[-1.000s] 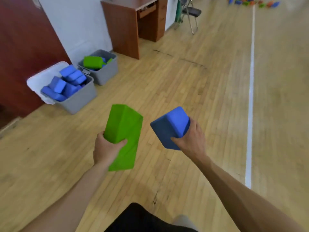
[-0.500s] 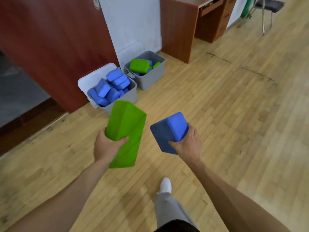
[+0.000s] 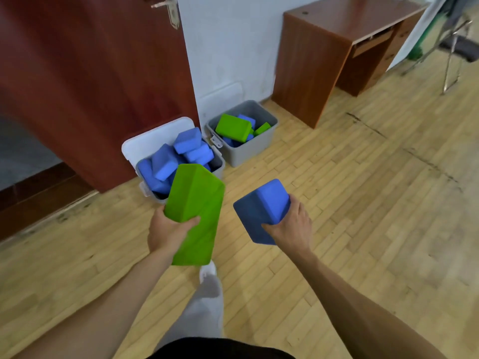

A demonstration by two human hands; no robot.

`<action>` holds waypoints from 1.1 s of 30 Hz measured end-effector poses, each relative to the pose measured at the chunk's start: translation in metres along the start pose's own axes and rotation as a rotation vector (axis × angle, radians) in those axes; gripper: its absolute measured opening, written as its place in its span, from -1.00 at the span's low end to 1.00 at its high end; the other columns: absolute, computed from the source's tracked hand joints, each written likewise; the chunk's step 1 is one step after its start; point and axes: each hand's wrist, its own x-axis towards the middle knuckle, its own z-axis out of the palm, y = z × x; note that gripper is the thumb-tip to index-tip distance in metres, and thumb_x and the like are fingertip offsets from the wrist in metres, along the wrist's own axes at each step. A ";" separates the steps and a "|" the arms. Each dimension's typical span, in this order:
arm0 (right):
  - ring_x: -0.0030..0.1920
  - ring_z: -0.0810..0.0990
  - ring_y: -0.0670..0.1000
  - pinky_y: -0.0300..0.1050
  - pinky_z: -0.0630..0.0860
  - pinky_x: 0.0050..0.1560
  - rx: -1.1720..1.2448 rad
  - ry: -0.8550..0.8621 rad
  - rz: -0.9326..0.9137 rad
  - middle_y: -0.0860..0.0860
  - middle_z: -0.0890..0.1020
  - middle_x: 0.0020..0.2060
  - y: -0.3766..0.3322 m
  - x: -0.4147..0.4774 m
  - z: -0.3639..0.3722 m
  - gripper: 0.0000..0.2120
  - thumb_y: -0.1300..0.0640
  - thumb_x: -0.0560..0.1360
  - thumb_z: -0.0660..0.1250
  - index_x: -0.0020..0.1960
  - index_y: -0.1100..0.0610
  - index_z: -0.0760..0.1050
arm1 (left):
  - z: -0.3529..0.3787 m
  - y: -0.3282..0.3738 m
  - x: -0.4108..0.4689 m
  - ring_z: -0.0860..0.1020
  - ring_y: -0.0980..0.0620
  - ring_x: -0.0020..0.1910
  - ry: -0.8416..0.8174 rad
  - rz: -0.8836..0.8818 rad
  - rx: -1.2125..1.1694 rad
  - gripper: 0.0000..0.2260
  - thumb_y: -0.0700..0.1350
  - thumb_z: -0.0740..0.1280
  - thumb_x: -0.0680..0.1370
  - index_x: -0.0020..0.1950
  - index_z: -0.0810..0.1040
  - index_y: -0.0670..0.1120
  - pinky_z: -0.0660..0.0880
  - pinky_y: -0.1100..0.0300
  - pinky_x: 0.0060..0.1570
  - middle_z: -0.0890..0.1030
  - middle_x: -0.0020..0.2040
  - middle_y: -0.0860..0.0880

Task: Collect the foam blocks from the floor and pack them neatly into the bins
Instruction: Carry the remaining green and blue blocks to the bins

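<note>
— Floorboards (image 3: pixel 363 203) first: what is standing on them?

— A dark red door (image 3: pixel 90 73) is filling the upper left, and a brown desk (image 3: pixel 324 47) is sitting against the white wall at the upper right. Between them two grey bins are standing side by side, just apart.

— What is lying in them?

— The nearer bin (image 3: pixel 219 167), by the door, is brimming with blue blocks (image 3: pixel 166 161) heaped at all angles, some poking above its rim, and a white lid (image 3: pixel 155 136) is leaning behind it. The farther bin (image 3: pixel 248 151) is holding a green block (image 3: pixel 233 126) lying on top of more blue ones.

— And the blocks being carried?

— A long green block (image 3: pixel 197 203) is riding tilted in the left hand (image 3: pixel 168 231), its top end overlapping the nearer bin in view. A blue block (image 3: pixel 261 208) is sitting in the right hand (image 3: pixel 293 226), one corner pointing up. Both are hanging in the air above the floor, short of the bins.

— How are the fingers (image 3: pixel 297 204) lying?

— Each hand's fingers are clamping round its own block, thumb on the near face. A white shoe (image 3: pixel 207 270) is showing just below the long green block.
</note>
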 end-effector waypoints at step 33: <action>0.30 0.40 0.07 0.05 0.31 0.30 -0.005 -0.004 0.021 0.01 0.42 0.28 -0.038 0.699 -0.026 -0.11 -0.12 0.27 0.47 0.46 0.10 0.16 | 0.339 0.403 0.473 0.56 -0.11 0.09 -0.015 -0.042 0.032 -0.34 0.08 0.60 0.25 0.25 0.44 -0.07 0.48 0.06 -0.02 0.60 0.15 -0.06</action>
